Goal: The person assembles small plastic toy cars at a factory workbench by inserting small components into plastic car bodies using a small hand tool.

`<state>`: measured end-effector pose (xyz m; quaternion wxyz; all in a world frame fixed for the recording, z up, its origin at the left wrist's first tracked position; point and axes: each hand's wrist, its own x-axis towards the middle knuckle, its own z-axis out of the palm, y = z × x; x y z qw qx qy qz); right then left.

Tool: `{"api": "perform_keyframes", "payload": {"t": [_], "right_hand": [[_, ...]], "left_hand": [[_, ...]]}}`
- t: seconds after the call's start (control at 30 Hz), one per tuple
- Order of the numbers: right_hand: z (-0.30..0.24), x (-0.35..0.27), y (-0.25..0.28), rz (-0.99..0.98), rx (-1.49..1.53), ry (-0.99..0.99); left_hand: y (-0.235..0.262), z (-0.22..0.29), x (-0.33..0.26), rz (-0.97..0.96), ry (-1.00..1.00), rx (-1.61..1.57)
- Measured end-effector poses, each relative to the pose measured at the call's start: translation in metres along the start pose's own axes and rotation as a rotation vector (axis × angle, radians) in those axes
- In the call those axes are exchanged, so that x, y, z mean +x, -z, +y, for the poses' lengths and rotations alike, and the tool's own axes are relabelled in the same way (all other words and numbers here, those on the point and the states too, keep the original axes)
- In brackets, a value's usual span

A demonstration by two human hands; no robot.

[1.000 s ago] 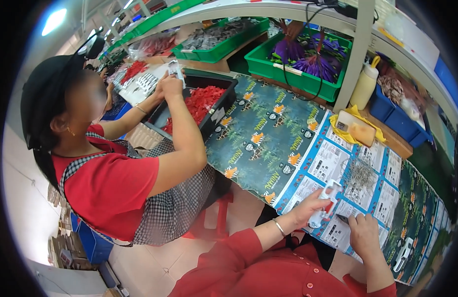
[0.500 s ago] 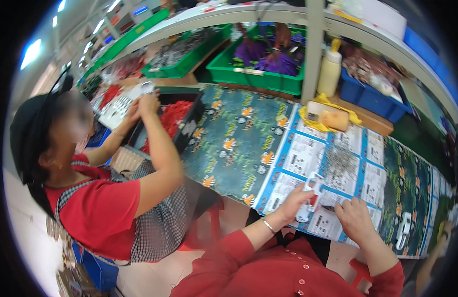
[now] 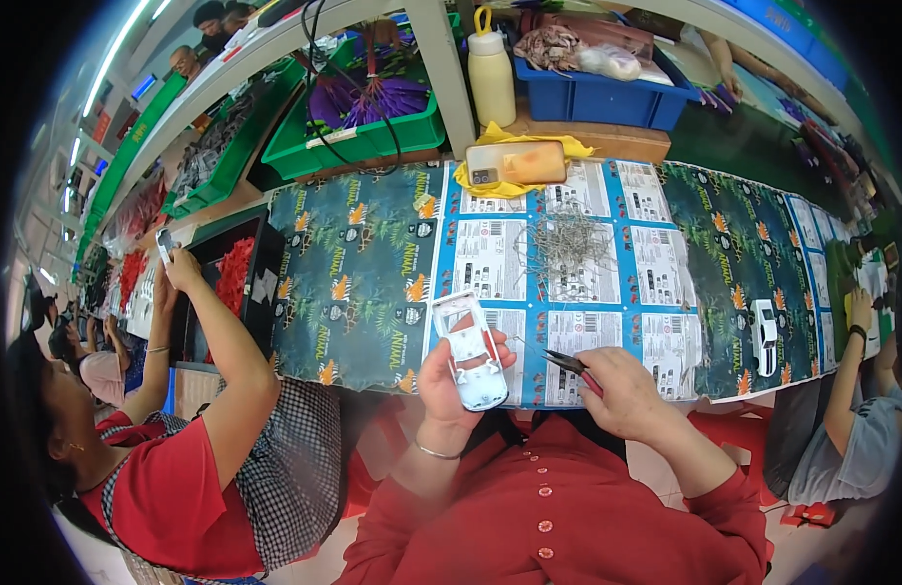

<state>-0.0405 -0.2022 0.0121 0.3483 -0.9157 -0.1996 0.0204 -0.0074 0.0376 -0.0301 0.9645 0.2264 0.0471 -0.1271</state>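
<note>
held upright over the worktop point(image 3: 373, 283) edge in the left hand point(image 3: 449, 375): a white toy car shell point(image 3: 470, 349), gripped along its sides. probably light, thin, stiff plastic, slick and easy to crack at the window openings; best pinched by the solid side rails. right hand point(image 3: 621, 390) closed around dark tweezers point(image 3: 566, 362), tips pointing toward the shell.

Two white toy car shells point(image 3: 473, 353) point(image 3: 765, 336), one phone point(image 3: 520, 163), one bottle point(image 3: 491, 70) (cream-coloured).
</note>
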Motion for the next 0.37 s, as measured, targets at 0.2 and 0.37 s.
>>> {"api": "perform_keyframes", "payload": {"t": [0.2,0.37], "right_hand": [[-0.005,0.001,-0.008,0.225,-0.198,0.153],[0.000,-0.004,-0.006,0.063,-0.055,-0.018]], "left_hand": [[-0.006,-0.006,-0.008,0.020,0.043,-0.008],[-0.005,-0.011,-0.009,0.006,0.072,0.019]]}}
